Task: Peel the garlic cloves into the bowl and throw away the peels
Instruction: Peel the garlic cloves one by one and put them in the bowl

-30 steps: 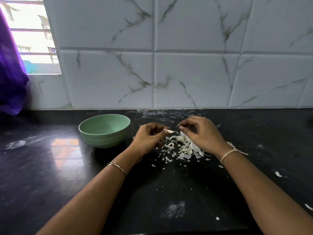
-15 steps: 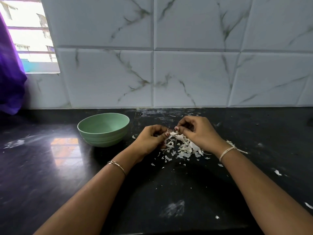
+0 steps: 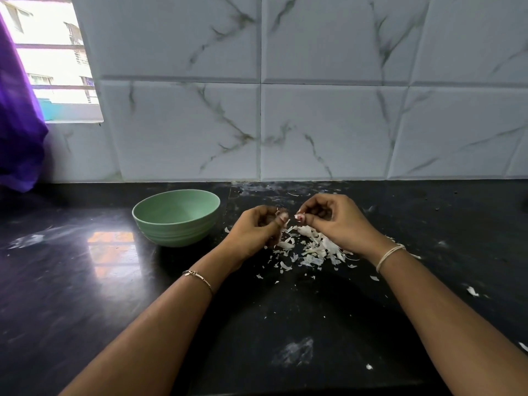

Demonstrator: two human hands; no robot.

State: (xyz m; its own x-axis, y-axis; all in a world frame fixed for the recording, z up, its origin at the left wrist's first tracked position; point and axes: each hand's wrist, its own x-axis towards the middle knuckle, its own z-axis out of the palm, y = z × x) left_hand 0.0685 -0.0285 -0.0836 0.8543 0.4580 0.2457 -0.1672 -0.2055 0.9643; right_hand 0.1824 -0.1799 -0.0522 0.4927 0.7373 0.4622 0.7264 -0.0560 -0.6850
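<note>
A small garlic clove (image 3: 282,216) is being pinched between the thumb and curled fingers of the left grip (image 3: 254,230), over the black polished stone desk (image 3: 114,281) and near its back edge. The clove is mostly hidden, so its long axis cannot be told. What appears to be a pale scrap of peel (image 3: 300,217) is being pinched in the right grip (image 3: 340,224), whose fingers are likewise curled, just beside the clove with a narrow gap between them. A heap of white papery peels (image 3: 313,248) is being left lying on the desk beneath and between the two. The pale green ribbed bowl (image 3: 177,234) is standing toward the desk's left edge from the clove, near the left grip and well apart from the right. The drop is therefore judged best made by the left grip, carried sideways over the rim.
</note>
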